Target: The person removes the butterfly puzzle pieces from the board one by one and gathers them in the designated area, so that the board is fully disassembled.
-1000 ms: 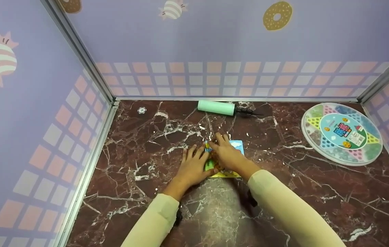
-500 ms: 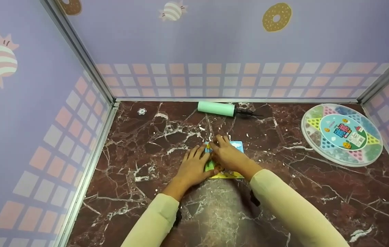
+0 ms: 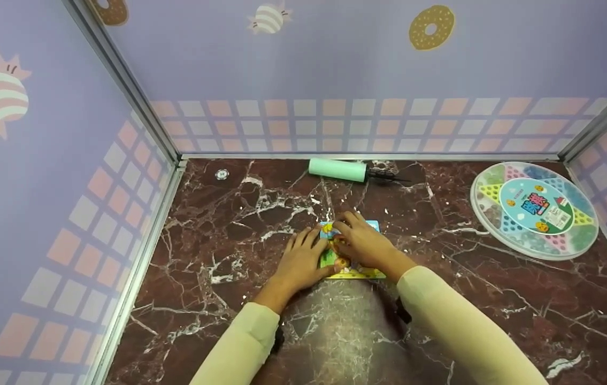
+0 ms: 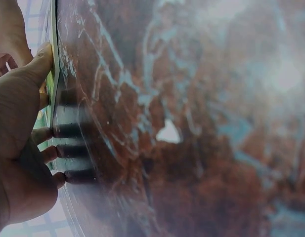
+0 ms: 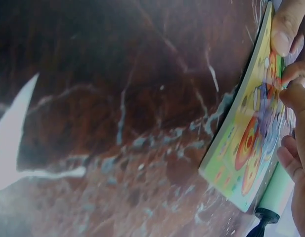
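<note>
A small, colourful picture puzzle board lies flat on the table, printed in yellow, green and blue. My left hand rests at its left side with fingers spread; the thumb presses on the board's near edge, and several fingertips reach the table and the board's side. Over the middle of the board, my right hand has its fingers curled. In the right wrist view its thumb and index finger meet at the printed surface, apparently pinching a small orange puzzle piece. The hands hide much of the picture.
A mint-green hand pump with a black end lies near the back wall. At the right is a round Chinese checkers set with a clear lid. A small round chip sits at the back left of the marbled table.
My right hand has shifted slightly right and towards me over the board, uncovering a yellow sun print at its upper left. My left hand has stayed in place.
</note>
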`<state>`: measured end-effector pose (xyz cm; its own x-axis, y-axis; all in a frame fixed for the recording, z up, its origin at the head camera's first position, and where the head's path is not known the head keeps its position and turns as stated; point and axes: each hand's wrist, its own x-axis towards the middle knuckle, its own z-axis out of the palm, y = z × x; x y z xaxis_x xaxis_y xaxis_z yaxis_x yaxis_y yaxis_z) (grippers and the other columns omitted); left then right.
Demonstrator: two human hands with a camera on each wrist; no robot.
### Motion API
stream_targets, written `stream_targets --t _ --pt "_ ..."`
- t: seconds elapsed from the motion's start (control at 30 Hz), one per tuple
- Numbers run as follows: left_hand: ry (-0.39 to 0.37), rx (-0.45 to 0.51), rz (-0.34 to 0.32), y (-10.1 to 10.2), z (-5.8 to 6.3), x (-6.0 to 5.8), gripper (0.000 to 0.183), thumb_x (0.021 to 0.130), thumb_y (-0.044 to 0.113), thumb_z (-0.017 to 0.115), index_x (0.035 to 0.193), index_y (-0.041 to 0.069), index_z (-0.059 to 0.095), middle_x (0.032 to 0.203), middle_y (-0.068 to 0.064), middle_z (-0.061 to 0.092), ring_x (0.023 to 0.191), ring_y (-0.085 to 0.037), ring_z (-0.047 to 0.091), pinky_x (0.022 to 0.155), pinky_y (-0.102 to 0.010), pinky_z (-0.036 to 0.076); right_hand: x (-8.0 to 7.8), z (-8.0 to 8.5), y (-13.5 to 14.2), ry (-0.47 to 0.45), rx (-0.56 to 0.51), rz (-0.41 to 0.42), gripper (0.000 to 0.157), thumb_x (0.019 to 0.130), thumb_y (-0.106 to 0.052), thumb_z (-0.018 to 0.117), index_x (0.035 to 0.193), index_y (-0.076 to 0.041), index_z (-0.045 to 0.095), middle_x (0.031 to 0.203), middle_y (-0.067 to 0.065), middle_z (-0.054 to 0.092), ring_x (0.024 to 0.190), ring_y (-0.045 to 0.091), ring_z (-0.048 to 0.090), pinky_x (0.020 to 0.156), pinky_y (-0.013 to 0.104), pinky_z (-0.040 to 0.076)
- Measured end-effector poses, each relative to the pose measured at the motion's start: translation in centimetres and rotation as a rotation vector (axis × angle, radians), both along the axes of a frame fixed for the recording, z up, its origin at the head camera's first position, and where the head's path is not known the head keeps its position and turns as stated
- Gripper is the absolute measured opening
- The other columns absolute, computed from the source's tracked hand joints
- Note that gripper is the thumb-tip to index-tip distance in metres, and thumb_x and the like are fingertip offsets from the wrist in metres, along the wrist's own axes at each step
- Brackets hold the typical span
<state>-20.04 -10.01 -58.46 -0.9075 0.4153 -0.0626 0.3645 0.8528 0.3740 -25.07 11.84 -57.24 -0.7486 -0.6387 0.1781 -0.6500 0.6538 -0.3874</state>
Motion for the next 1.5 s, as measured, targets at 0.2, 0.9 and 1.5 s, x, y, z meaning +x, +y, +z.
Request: stream_targets --t 0.2,0.9,1.5 --pt "-0.003 -0.008 -0.005 0.1 -0.1 -0.1 0.076 0.102 0.068 0.065 0.157 0.016 0.058 0.181 -0.014 0.034 0.167 -0.041 0.031 0.136 -0.065 0.024 -0.1 -0.1 2.3 0.040 -0.014 -0.033 0.039 0.103 -0.020 0.079 0.138 -0.005 0.070 0.141 0.019 0.065 0.127 0.040 0.064 0.111 0.059 0.058" --pt "-0.022 0.030 -0.008 -0.3 -0.2 -0.4 0.062 0.100 0.068 0.067 0.138 0.019 0.062 0.179 -0.017 0.036 0.165 -0.044 0.034 0.134 -0.068 0.026 0.0 -1.2 11.3 0.124 -0.031 -0.184 0.035 0.100 -0.020 0.083 0.131 -0.004 0.075 0.133 0.022 0.069 0.121 0.048 0.066 0.099 0.072 0.054" --pt "-0.032 0.042 -0.016 -0.6 0.4 -0.7 0.062 0.100 0.065 0.070 0.139 0.017 0.062 0.178 -0.017 0.037 0.164 -0.044 0.034 0.133 -0.069 0.028 0.2 -1.8 13.6 0.078 0.025 -0.244 0.027 0.103 -0.018 0.078 0.129 -0.009 0.076 0.139 0.017 0.069 0.123 0.047 0.062 0.098 0.078 0.050"
